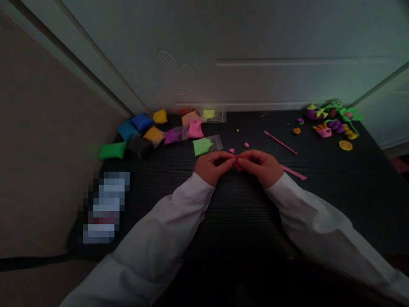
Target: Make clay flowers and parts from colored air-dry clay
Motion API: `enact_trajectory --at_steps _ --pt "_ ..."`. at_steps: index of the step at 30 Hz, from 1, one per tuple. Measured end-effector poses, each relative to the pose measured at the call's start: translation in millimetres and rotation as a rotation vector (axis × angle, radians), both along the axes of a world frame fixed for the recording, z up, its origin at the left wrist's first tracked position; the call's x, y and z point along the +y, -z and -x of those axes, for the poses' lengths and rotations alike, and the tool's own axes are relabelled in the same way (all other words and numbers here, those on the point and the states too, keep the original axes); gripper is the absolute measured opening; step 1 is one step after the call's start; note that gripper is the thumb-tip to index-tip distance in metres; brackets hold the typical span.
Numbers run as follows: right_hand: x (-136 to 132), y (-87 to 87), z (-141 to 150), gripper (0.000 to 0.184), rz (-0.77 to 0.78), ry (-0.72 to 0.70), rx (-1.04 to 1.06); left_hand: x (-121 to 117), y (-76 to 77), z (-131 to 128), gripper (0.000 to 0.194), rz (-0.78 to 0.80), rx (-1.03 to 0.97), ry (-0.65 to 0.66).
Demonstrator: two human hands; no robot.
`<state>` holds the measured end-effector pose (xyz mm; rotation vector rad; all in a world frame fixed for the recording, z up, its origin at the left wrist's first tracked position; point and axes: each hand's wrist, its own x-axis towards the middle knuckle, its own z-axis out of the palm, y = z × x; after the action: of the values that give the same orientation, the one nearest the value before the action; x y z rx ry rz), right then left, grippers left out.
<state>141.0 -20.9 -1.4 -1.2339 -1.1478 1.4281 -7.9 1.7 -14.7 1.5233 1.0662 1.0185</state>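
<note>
My left hand (213,166) and my right hand (262,166) meet over the middle of the dark table. Between their pinched thumbs and fingers is a small piece of red modelling clay (239,166), mostly covered by the fingertips. Just beyond the fingers lie two little pink clay lumps (246,145). A flat pink modelling tool (294,172) pokes out from beside my right hand, its near end hidden. Farther back rests a thin pink stick tool (281,143). A light green clay packet (202,146) is close to my left hand.
Several coloured clay packets (140,122) crowd the table's back left. Small finished clay figures (324,130) and a yellow disc (345,145) sit at the back right. A phone with a blurred screen (107,209) lies at the left edge. A pale panel (271,81) rises behind.
</note>
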Motion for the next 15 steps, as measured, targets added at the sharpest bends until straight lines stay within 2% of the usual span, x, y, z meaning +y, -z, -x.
enact_trajectory --at_steps 4,9,15 --pt "-0.6 -0.2 0.0 0.019 -0.022 0.006 0.066 2.8 0.1 -1.6 0.015 0.120 -0.113 0.025" --pt "-0.1 0.1 -0.4 0.017 -0.023 0.009 0.015 3.3 0.5 -3.5 0.022 0.180 -0.218 0.000" --pt "-1.3 1.9 1.8 0.017 -0.018 0.005 0.026 2.3 3.8 -2.8 0.018 0.186 -0.189 0.051"
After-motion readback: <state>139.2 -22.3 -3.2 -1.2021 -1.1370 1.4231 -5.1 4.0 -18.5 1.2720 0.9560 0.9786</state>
